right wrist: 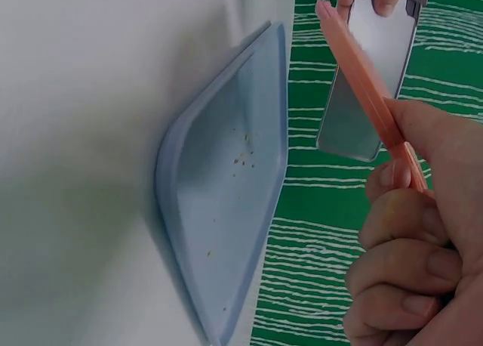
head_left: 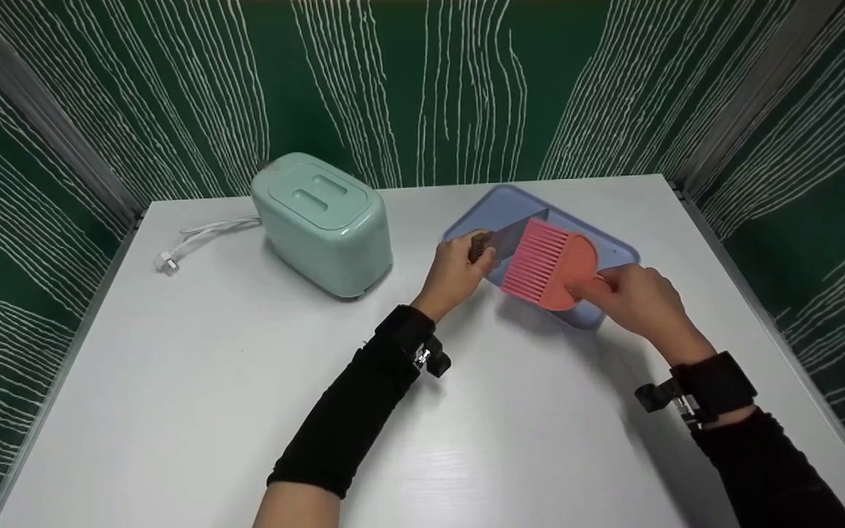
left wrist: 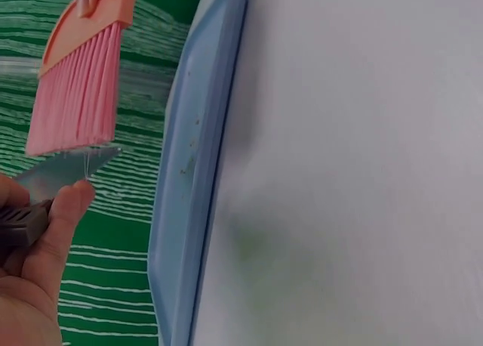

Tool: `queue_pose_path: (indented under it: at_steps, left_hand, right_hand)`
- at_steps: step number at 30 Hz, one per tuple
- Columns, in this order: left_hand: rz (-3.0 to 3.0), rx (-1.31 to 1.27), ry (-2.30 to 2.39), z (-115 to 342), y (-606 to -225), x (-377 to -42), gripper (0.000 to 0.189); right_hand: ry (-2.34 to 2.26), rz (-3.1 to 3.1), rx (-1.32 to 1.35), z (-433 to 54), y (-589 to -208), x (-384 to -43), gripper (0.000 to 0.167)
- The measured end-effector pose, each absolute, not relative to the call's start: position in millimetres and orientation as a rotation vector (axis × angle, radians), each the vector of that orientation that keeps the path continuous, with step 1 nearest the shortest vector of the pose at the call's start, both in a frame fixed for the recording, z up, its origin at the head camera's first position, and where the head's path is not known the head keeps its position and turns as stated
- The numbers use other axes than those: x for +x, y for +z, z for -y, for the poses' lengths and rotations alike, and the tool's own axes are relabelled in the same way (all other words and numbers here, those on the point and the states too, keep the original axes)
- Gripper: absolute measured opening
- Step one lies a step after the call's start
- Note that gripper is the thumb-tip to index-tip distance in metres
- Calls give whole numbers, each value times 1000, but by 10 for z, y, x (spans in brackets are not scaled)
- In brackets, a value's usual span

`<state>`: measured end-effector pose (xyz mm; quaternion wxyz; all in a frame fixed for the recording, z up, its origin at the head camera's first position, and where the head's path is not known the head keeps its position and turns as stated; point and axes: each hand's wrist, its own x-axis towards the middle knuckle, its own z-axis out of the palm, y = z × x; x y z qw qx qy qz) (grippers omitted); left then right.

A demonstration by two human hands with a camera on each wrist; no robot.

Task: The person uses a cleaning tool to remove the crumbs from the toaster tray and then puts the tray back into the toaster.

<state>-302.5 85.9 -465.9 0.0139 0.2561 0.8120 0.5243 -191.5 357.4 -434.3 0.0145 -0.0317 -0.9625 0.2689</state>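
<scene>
My left hand (head_left: 459,265) grips the dark slotted handle of a flat metal crumb tray (head_left: 512,236), held tilted above a blue tray (head_left: 499,202). In my right hand (head_left: 639,297) is a brush (head_left: 575,268) with an orange grip and pink bristles, pinched between thumb and fingers. Its bristles (left wrist: 75,97) point down at the metal crumb tray, their tips at its surface in the left wrist view. Small brown crumbs (right wrist: 243,160) lie scattered on the blue tray's floor in the right wrist view.
A mint-green toaster (head_left: 323,231) with a lid stands left of the hands. Its white cord ends in a plug (head_left: 168,262) on the white table (head_left: 195,381). Green walls (head_left: 466,88) with white lines enclose the back and sides.
</scene>
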Motion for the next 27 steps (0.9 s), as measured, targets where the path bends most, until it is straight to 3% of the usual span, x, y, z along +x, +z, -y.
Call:
queue_pose_path:
  at_steps: [11,21,27]
  left_hand:
    - [-2462,703,1716,-867,-4672,-3039,25]
    - [-2494,719,1686,-866,-4626,-3018,17]
    - [-2428,754,1710,-851,-4584,-2984,23]
  right_hand:
    - [786,2980,66,-3360,-4354,-1948,64]
    - [739,3011,-58,-3508,-4441,-1987,63]
    - [704,3012,-165,-3704,-4489,-2003,64]
